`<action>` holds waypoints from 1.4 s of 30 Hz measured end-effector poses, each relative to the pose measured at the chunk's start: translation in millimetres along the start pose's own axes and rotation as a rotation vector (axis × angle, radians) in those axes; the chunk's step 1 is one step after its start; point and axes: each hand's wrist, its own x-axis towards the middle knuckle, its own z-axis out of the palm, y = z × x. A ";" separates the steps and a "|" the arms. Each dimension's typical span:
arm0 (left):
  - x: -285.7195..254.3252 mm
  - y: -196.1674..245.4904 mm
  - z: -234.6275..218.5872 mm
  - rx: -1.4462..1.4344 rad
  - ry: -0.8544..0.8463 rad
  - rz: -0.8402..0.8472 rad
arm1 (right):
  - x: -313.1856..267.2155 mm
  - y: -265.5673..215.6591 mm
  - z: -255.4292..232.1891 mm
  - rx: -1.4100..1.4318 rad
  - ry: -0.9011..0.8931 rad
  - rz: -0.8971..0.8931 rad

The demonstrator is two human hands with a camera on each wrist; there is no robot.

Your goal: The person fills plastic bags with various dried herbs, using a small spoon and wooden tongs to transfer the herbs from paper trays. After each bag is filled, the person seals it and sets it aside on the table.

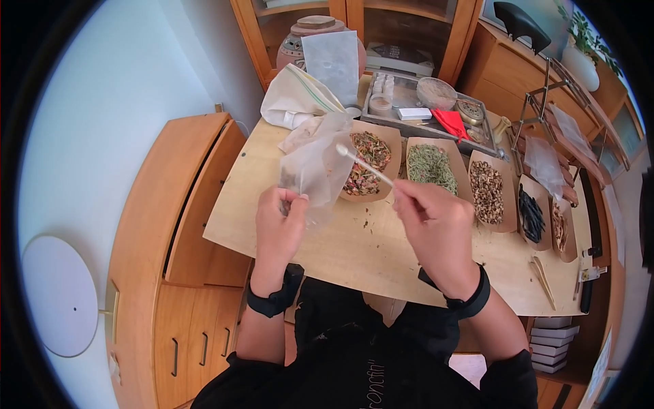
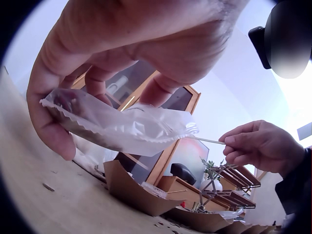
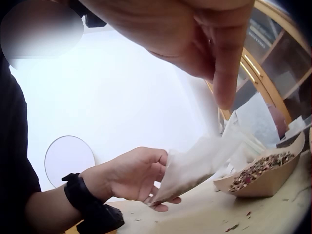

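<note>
My left hand (image 1: 281, 221) grips a translucent sachet (image 1: 310, 167) by its lower end, fingers and thumb curled about it. Dark bits show through the sachet (image 2: 92, 119) in the left wrist view. Between thumb and fingers, my right hand (image 1: 436, 225) pinches a thin pale stick (image 1: 368, 167) with a small rounded whitish end. That end overlaps the sachet's top in the head view; from the left wrist, the stick (image 2: 207, 140) meets the sachet's mouth. Just behind stands a paper tray of mixed dried petals and herbs (image 1: 371, 153).
More paper trays hold green herb (image 1: 430, 167), brown chopped pieces (image 1: 487, 194), dark strips (image 1: 531, 211) and reddish pieces (image 1: 560, 228). Wooden tweezers (image 1: 543, 283) lie near the right front edge. At the back are a grey tray (image 1: 402, 123), a white pouch (image 1: 296, 99) and a folding rack (image 1: 569, 123).
</note>
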 end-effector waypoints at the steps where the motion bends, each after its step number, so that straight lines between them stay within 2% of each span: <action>1: 0.7 -2.4 -0.5 -0.007 0.001 0.002 | 0.2 1.5 -2.1 -0.046 0.094 -0.047; 2: 1.3 -4.3 -1.3 -0.006 -0.001 0.001 | 0.3 4.6 -5.1 -0.048 0.094 -0.044; 4: 2.8 -6.7 -2.0 -0.006 0.030 -0.018 | 1.2 13.5 -12.8 -0.112 0.058 0.195; 8: 3.7 -4.1 -3.1 -0.045 0.010 -0.052 | 0.3 35.6 -10.4 -0.191 -0.072 0.327; 14: 4.3 -5.2 -3.2 -0.037 0.002 -0.039 | 4.1 46.1 7.8 0.047 -0.140 0.515; 16: 4.5 -5.8 -3.9 -0.041 -0.004 -0.036 | 3.0 54.1 17.8 0.306 -0.067 0.639; 19: 5.2 -7.1 -4.9 -0.019 0.000 -0.037 | 4.8 55.8 21.5 0.454 -0.079 0.727; 22: 4.7 -6.8 -5.4 -0.032 -0.003 -0.053 | 3.6 61.2 23.2 0.622 -0.082 0.778; 31: 6.0 -8.7 -4.9 -0.023 -0.002 -0.044 | 4.0 60.8 21.0 0.749 -0.051 0.863; 38: 4.4 -5.2 -4.0 -0.018 0.015 -0.036 | 0.8 61.0 14.8 0.783 -0.036 0.832; 42: 3.8 -2.5 -3.5 -0.012 0.014 -0.044 | 1.8 43.9 -3.6 0.716 -0.032 0.782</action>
